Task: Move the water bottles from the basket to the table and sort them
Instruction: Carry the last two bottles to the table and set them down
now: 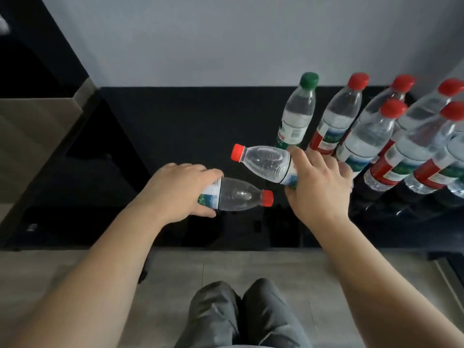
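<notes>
My left hand (179, 190) grips a clear red-capped water bottle (238, 194) held sideways, cap pointing right, above the black table (175, 126). My right hand (319, 182) grips a second red-capped bottle (266, 162) sideways, cap pointing left. A green-capped bottle (297, 111) stands upright on the table just behind my right hand. Several red-capped bottles (336, 116) stand upright in rows to its right. No basket is in view.
A grey wall (226, 41) rises behind the table. A brown cabinet or box (32, 136) stands at the left. The table's front edge (200, 247) runs above a grey tiled floor, with my knees (241, 315) below.
</notes>
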A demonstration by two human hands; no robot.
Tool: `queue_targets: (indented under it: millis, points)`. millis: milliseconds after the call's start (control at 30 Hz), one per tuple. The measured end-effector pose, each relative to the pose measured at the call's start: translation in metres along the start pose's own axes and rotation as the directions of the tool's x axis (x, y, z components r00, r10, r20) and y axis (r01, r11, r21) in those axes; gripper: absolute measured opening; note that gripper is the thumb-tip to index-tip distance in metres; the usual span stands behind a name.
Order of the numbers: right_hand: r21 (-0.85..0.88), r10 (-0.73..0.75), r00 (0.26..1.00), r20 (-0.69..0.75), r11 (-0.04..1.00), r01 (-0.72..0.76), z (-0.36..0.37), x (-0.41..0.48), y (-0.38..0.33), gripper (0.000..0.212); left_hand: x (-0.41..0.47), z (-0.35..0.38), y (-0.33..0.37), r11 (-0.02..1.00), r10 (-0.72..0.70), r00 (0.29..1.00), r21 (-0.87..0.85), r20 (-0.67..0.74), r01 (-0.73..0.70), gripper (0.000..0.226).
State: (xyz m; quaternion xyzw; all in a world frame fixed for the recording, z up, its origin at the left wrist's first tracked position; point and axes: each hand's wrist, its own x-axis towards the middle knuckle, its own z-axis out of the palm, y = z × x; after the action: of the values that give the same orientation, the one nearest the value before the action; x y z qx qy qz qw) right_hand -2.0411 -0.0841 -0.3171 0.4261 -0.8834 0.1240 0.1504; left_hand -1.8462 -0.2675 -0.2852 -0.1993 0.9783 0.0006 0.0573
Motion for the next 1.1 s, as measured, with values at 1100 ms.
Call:
queue_targets:
  millis: [1100]
  points:
    - [0.942,0.359,0.927,0.109,0.261,-0.211,0.02,-0.041,0.014,0.072,0.011,0.065,0.069,0.291,-0.438,0.847,-0.939,-0.302,-0.184,0.045]
